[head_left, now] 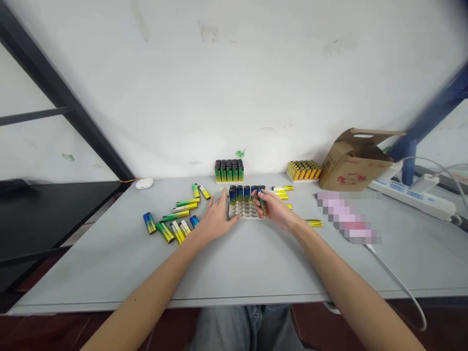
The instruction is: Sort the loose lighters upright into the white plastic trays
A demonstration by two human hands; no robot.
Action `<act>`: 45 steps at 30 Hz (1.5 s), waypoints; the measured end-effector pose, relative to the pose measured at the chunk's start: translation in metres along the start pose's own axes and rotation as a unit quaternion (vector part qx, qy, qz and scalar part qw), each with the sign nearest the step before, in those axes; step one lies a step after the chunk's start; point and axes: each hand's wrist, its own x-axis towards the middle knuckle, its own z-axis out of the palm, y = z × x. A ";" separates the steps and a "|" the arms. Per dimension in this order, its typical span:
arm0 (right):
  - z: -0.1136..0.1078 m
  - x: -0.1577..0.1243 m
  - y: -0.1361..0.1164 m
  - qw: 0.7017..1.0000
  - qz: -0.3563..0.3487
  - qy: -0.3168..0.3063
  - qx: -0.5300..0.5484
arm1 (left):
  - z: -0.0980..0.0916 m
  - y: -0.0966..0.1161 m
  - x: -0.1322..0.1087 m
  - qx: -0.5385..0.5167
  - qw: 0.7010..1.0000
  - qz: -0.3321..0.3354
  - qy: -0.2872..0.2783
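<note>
In the middle of the table lies a white tray (245, 210) with rows of holes. Several blue-and-yellow lighters (240, 193) stand upright along its far side, while its near holes show bare. My right hand (272, 207) is at the tray's right end, its fingers closed on a blue lighter (262, 204) held nearly upright; whether that lighter's lower end sits in a hole I cannot tell. My left hand (217, 214) is beside the tray's left edge, thumb and fingers spread, with nothing in its grasp.
Loose lighters (175, 214) in green, white and blue lie on the left; more yellow lighters (283, 192) lie right. Against the wall stand a tray of green lighters (229, 171) and one of yellow lighters (304, 170). A cardboard box (353, 165), power strip (417, 197) and pixelated pink object (345, 217) are right.
</note>
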 end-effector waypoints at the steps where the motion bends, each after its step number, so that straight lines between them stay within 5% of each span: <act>1: 0.000 0.000 0.000 1.000 -0.001 -0.001 -0.006 | 0.001 -0.001 0.000 0.000 1.000 0.001 -0.007; 13: -0.010 -0.002 -0.004 0.992 0.084 -0.088 -0.021 | 0.000 -0.005 0.004 -0.013 1.000 0.006 -0.016; 25: -0.006 -0.001 -0.005 0.995 0.056 -0.060 0.061 | -0.002 0.004 0.003 0.009 0.999 -0.029 -0.014; 45: -0.004 0.004 0.003 0.999 0.021 -0.014 0.038 | -0.007 0.008 0.002 0.031 0.998 -0.023 -0.049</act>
